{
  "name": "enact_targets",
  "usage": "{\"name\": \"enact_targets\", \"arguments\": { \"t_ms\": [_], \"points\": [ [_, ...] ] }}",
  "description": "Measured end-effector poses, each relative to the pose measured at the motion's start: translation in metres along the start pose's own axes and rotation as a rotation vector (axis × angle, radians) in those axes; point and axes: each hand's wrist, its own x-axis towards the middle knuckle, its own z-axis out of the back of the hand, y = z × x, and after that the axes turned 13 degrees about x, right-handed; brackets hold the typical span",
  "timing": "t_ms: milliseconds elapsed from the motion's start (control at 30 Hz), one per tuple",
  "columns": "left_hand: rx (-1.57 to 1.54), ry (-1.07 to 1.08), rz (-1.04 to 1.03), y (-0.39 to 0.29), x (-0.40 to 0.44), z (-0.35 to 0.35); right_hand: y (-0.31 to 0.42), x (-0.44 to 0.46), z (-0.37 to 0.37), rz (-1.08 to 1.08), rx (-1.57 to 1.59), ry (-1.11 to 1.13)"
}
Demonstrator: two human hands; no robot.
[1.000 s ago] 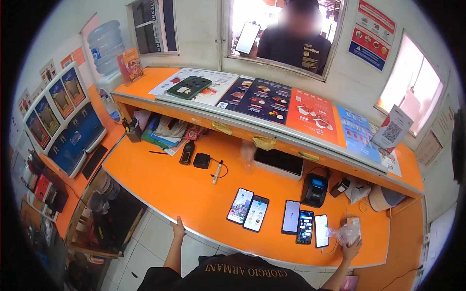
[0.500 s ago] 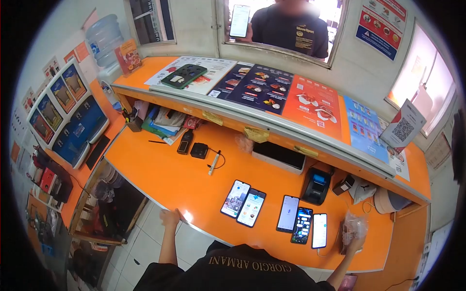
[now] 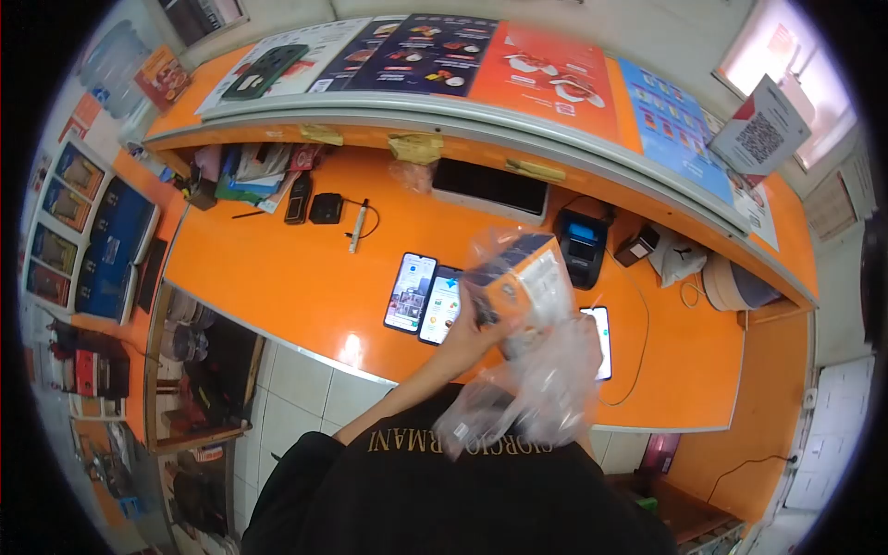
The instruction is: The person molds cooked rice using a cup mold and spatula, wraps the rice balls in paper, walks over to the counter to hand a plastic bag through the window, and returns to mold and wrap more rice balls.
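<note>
My left hand [image 3: 474,335] is closed on the near left corner of an orange, white and dark-blue box [image 3: 527,277], held above the counter. Around and below the box hangs a clear plastic bag [image 3: 541,388]. My right hand [image 3: 586,340] is mostly hidden behind the bag and looks closed on its right side. Beneath lie a phone with a lit screen [image 3: 411,291], a second phone [image 3: 438,310] partly covered by the box and my hand, and a white-screened phone [image 3: 603,344] at the right. Other phones there are hidden.
An orange counter [image 3: 277,268] runs across, with a raised shelf carrying menu sheets [image 3: 425,55] and a QR stand [image 3: 763,129]. A receipt printer [image 3: 581,245], a white-and-black box [image 3: 490,190] and a pen [image 3: 359,227] sit behind. A cable [image 3: 643,314] trails at right.
My right hand has brought the bag from the counter's right side to the middle. My left hand left the counter edge and took hold of the box. The view tilted down; the person at the window is out of sight.
</note>
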Motion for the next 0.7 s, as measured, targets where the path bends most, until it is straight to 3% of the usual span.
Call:
{"name": "enact_targets", "arguments": {
  "t_ms": [33, 100, 167, 300, 433, 500, 600, 700],
  "points": [
    [0.024, 0.002, 0.279, -0.019, 0.0, 0.016, 0.007, 0.001, -0.012, -0.027, 0.047, 0.029],
    [-0.26, 0.022, 0.14, -0.005, -0.002, 0.038, 0.023, 0.009, -0.026, -0.043, 0.084, 0.081],
    [-0.268, 0.007, 0.089, 0.002, -0.007, 0.051, 0.04, 0.015, -0.033, 0.138, 0.013, 0.31],
    [-0.323, -0.017, -0.022, 0.015, -0.01, 0.058, 0.047, 0.023, -0.033, 0.166, 0.022, 0.445],
    [-0.427, -0.003, 0.02, 0.019, -0.01, 0.057, 0.058, 0.024, -0.035, 0.167, -0.006, 0.481],
    [-0.488, 0.01, 0.095, 0.023, -0.01, 0.054, 0.061, 0.025, -0.037, 0.275, -0.011, 0.516],
    [-0.584, 0.019, 0.059, 0.016, -0.011, 0.048, 0.062, 0.024, -0.035, 0.304, -0.026, 0.522],
    [-0.498, 0.125, 0.089, 0.026, -0.01, 0.054, 0.062, 0.026, -0.033, 0.29, -0.011, 0.471]
  ]
}}
